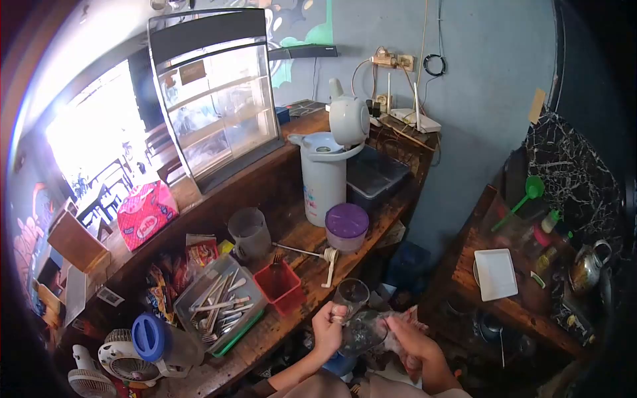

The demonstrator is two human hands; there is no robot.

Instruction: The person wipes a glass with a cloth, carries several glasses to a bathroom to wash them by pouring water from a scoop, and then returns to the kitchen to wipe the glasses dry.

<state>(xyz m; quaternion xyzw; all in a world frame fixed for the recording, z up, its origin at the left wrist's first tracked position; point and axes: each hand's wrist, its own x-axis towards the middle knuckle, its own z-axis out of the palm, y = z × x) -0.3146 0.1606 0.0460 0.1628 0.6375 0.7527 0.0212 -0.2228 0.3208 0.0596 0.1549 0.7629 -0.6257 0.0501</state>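
Note:
Low in the head view, my left hand (328,331) is closed round the handle of a clear glass mug (352,292). A second clear glass (363,333) lies between my two hands, just below the mug. My right hand (410,338) touches the right side of that second glass, with a pinkish cloth (413,361) bunched under and beside the fingers. Some of the right fingers are hidden behind the glass and cloth. Both hands are in front of the wooden counter's edge.
On the wooden counter (292,232) stand an open white thermos (323,179), a purple-lidded tub (347,227), a red basket (279,285), a cutlery tray (222,302) and a blue-lidded jug (166,345). At right, a wooden table (464,265) bears a white tray (495,274).

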